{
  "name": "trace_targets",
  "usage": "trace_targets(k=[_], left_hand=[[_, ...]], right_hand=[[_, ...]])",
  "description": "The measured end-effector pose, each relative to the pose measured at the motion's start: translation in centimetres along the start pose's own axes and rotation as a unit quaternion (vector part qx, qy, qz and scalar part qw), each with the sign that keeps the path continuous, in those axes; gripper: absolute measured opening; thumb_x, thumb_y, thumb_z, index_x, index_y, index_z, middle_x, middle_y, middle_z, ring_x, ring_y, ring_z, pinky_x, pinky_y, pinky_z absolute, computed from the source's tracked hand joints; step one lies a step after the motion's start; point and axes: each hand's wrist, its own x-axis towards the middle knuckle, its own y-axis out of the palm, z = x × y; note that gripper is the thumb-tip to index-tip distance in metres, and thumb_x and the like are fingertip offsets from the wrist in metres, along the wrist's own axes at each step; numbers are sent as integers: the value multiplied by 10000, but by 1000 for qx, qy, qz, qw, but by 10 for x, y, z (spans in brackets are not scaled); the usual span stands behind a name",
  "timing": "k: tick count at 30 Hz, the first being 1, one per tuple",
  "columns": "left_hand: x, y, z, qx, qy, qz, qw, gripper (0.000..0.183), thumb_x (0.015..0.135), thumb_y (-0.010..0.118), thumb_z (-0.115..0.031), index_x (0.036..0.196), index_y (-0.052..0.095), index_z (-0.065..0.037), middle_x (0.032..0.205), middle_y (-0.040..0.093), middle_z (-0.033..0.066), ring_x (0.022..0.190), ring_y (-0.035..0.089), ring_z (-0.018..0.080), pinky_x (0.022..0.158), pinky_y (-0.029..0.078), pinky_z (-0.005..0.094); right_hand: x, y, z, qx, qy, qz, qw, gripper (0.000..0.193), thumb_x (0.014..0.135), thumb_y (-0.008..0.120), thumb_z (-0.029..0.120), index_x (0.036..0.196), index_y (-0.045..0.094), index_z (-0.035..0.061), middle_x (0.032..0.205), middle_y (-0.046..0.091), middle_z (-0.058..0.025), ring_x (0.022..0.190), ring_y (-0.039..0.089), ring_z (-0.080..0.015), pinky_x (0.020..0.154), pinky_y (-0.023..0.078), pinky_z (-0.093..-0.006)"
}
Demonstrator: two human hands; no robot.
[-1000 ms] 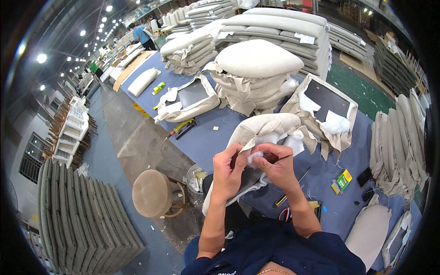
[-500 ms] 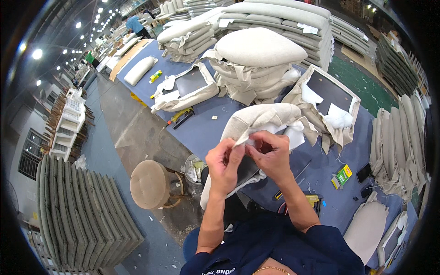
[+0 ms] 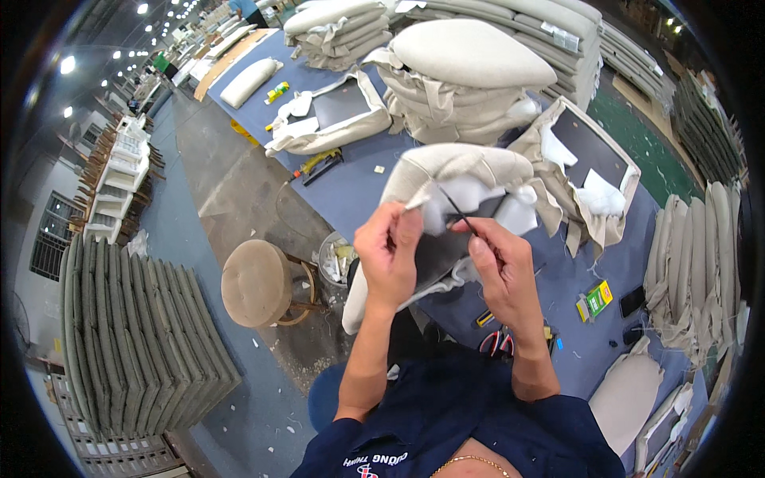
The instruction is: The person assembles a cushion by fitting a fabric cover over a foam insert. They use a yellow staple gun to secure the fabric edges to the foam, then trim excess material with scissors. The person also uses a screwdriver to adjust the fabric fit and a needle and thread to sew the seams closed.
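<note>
A beige upholstered seat cushion [image 3: 462,162] is tilted up in front of me, its dark underside panel [image 3: 446,253] and white padding [image 3: 456,197] showing. My left hand [image 3: 389,253] is closed on the loose fabric edge at the cushion's left side, thumb pressed against the fingers. Between the thumb and fingers of my right hand [image 3: 504,267] is a thin dark rod [image 3: 457,209], its far end over the white padding by the fabric fold. Whether the rod's tip touches the fabric cannot be made out.
Behind the cushion stands a pile of beige cushions [image 3: 470,56], flanked by two upturned seats [image 3: 374,119] [image 3: 586,151]. A staple gun [image 3: 319,166] lies left on the blue table. Red-handled scissors [image 3: 498,342], a green-yellow box [image 3: 594,301] and a phone [image 3: 632,301] lie right. A round stool [image 3: 255,283] stands left.
My right hand has left the fabric edge and now holds the thin rod that lay on the table. My left hand still pinches the fabric. The view has shifted slightly.
</note>
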Motion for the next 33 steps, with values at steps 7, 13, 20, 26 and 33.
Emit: trace_targets(k=[7,13,20,26,33], left_hand=[[3,0,-4,13,5,2,1000,303,1053,568,-246,893,615,7,658,475,-44,600,373,35,525,284,234],[1,0,-2,-2,10,-7,1000,302,1061,556,-237,888,618,3,671,488,-60,605,374,23,530,283,217],[-3,3,-9,-7,6,-2,1000,287,1055,567,-228,887,611,1,671,491,-56,610,377,23,536,286,214],[-11,8,-14,18,13,-2,1000,292,1046,579,-231,869,609,0,660,501,-28,610,409,52,541,317,237],[-23,13,-25,57,49,30,997,225,1002,613,-149,845,600,12,657,561,67,578,514,159,541,388,305]], right_hand=[[-13,2,-22,-66,-72,1,995,135,914,659,31,1041,698,4,739,673,-127,531,590,-205,525,449,-315],[-16,-3,-22,-123,-135,4,983,142,877,693,28,1018,712,28,731,698,-129,551,658,-246,516,483,-332],[-13,-5,-27,-46,-126,26,991,114,903,682,22,984,732,-39,690,689,-115,504,609,-163,493,444,-265],[-11,-6,-27,17,-83,71,994,106,921,650,25,970,729,-24,695,662,-132,550,620,-193,538,467,-278],[-21,2,-17,100,-19,34,994,137,947,629,47,975,727,-46,645,622,-70,539,549,-87,523,437,-253]])
